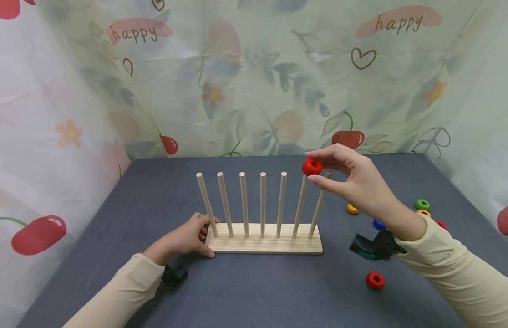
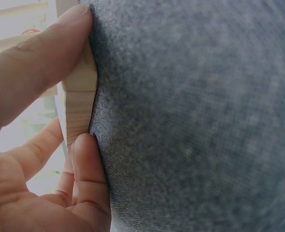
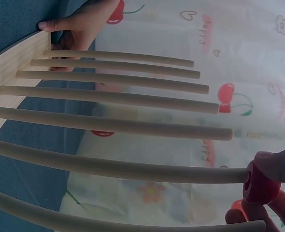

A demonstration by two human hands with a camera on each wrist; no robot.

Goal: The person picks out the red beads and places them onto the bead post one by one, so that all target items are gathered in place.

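Note:
A light wooden rack (image 1: pixel 264 246) with a row of several upright pegs stands on the dark table. My left hand (image 1: pixel 187 237) grips the left end of its base, thumb on the front edge; in the left wrist view the thumb (image 2: pixel 41 63) and curled fingers hold the wooden end (image 2: pixel 79 106). My right hand (image 1: pixel 352 175) pinches a red ring (image 1: pixel 312 166) between thumb and fingers at the top of the second peg (image 1: pixel 300 207) from the right. In the right wrist view the red ring (image 3: pixel 262 183) sits right at that peg's tip, its hole facing the peg.
Another red ring (image 1: pixel 375 280) lies at the front right of the table. Behind the right forearm are a yellow ring (image 1: pixel 352 209), a green ring (image 1: pixel 422 204), a partly covered blue ring (image 1: pixel 378 224) and more rings. A patterned curtain (image 1: pixel 254 82) hangs around the table.

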